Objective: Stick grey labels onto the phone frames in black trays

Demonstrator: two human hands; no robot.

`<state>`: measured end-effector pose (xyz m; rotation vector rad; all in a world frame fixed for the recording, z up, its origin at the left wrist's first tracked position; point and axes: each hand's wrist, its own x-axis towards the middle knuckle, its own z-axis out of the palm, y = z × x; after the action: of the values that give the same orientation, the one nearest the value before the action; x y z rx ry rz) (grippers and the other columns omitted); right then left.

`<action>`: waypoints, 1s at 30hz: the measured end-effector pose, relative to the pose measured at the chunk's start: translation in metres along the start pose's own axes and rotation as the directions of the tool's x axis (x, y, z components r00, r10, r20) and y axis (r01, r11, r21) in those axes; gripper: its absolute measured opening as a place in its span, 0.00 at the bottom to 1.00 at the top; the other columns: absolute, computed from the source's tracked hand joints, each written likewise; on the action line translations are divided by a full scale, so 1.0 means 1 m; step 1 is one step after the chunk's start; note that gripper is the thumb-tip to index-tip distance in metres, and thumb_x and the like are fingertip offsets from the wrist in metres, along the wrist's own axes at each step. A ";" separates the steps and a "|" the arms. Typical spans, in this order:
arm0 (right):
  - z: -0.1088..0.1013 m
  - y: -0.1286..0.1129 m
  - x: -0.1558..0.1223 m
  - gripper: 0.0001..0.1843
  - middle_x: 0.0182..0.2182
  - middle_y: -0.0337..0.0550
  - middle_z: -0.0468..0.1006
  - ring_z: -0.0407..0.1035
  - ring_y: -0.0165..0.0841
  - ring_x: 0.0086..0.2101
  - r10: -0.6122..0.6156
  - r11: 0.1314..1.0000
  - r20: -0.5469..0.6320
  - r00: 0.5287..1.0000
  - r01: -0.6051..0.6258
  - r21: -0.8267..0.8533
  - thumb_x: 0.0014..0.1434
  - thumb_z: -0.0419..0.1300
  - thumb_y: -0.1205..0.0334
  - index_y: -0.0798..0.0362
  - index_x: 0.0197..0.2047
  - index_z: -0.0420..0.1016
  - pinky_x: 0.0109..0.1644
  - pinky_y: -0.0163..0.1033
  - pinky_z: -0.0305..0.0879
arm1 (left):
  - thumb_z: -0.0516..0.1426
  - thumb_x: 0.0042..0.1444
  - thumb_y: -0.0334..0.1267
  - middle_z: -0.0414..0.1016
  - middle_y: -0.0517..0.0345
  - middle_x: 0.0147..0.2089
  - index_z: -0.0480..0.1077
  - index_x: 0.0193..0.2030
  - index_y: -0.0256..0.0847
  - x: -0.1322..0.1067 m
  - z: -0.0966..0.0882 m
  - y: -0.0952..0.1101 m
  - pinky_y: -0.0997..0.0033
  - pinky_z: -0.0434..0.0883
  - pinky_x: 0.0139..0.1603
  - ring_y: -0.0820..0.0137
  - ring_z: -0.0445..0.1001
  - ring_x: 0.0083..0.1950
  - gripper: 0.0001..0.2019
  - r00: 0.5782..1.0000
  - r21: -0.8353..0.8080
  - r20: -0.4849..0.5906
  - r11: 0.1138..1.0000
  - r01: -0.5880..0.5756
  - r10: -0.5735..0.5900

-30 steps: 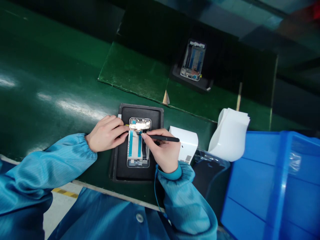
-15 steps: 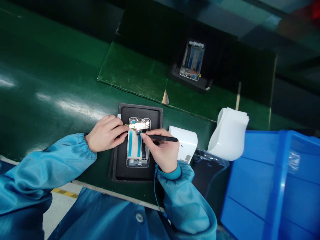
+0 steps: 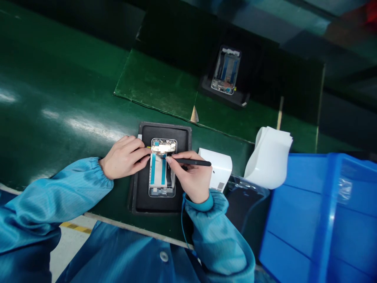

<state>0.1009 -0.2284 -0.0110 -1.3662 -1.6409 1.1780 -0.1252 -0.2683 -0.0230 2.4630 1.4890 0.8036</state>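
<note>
An opened phone (image 3: 157, 188), its circuit board and blue strips exposed, lies in a black tray (image 3: 144, 204) on the green bench. My left hand (image 3: 126, 157) is closed at the phone's upper left edge, thumb and forefinger pinched against the frame beside a yellow tab. Between the thumb and fingers of my right hand (image 3: 194, 177) is a pair of slim black tweezers (image 3: 196, 162). Their tips point left to the area just below the circuit board; whether they grip a part there is too small to tell. A blue cord runs down from my right wrist.
A second opened phone (image 3: 226, 70) sits in another black tray (image 3: 206, 88) further back. To the right are a curled white sheet (image 3: 222, 163), a stack of white sheets (image 3: 269, 157), clear plastic film (image 3: 247, 192) and a large blue bin (image 3: 297, 212).
The tweezers and my right fingers have shifted very slightly over the phone. My left hand keeps its place at the phone's edge.
</note>
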 end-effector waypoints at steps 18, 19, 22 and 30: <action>0.001 -0.001 0.001 0.06 0.26 0.39 0.81 0.74 0.31 0.24 -0.003 1.000 0.012 1.000 0.003 -0.006 0.54 0.71 0.60 0.51 0.33 0.79 0.27 0.34 0.72 | 0.56 0.64 0.35 0.71 0.53 0.37 0.74 0.45 0.37 -0.001 0.000 -0.001 0.64 0.66 0.37 0.65 0.68 0.38 0.07 1.000 0.008 0.004 1.000 -0.004 0.004; 0.001 -0.002 0.001 0.06 0.26 0.39 0.81 0.74 0.31 0.24 -0.002 1.000 0.009 1.000 0.002 0.003 0.54 0.71 0.60 0.51 0.33 0.79 0.27 0.34 0.72 | 0.56 0.64 0.35 0.71 0.53 0.37 0.74 0.45 0.36 -0.001 0.000 -0.001 0.63 0.66 0.37 0.65 0.68 0.38 0.07 1.000 0.007 0.005 1.000 -0.004 0.004; 0.001 -0.003 0.002 0.06 0.25 0.38 0.80 0.74 0.31 0.24 0.005 1.000 0.003 1.000 -0.005 0.021 0.54 0.71 0.61 0.51 0.32 0.79 0.26 0.34 0.72 | 0.56 0.64 0.35 0.71 0.53 0.37 0.74 0.45 0.36 -0.001 -0.001 -0.001 0.63 0.66 0.37 0.65 0.68 0.38 0.08 1.000 0.006 0.010 1.000 -0.002 0.002; 0.001 -0.001 0.001 0.07 0.27 0.39 0.81 0.75 0.32 0.25 0.020 1.000 0.012 1.000 -0.020 0.007 0.54 0.71 0.59 0.51 0.33 0.79 0.27 0.35 0.73 | 0.56 0.64 0.36 0.71 0.53 0.37 0.74 0.45 0.37 -0.002 0.000 -0.001 0.64 0.66 0.37 0.66 0.68 0.38 0.08 1.000 0.009 0.010 1.000 0.006 -0.006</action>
<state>0.0993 -0.2282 -0.0103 -1.3762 -1.6337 1.2050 -0.1266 -0.2691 -0.0240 2.4642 1.4984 0.7841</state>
